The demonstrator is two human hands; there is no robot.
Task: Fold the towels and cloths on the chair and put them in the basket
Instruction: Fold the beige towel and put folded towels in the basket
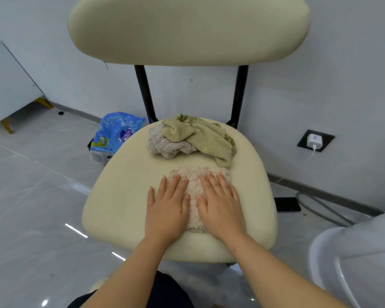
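Head view, and nearest to me both hands are down flat on the seat: left hand (167, 210) and right hand (220, 207), fingers straight and relaxed, gripping nothing, palms pressing the beige cloth (193, 183) side by side.

That cloth lies folded at the front-centre of the chair seat (120, 196), its near end close to the front edge. My worry: a fluffy fold like this looks springy, so lifting it with loose fingers could let it flop open. Dragging it towards me could also tip it off the front edge onto the floor.

Further back, at the rear edge, the grey-beige towel (162, 142) and the green towel (209, 138) sit crumpled and overlapping. The green one's tail reaches just beside the far right corner of the folded cloth, so pulling one may bring the other along.

As for room, there's bare seat left and right of my hands, and a bare strip between cloth and pile. Off the right edge, low down, sits a white rounded container (342, 252). I take it for the basket, though only part shows.
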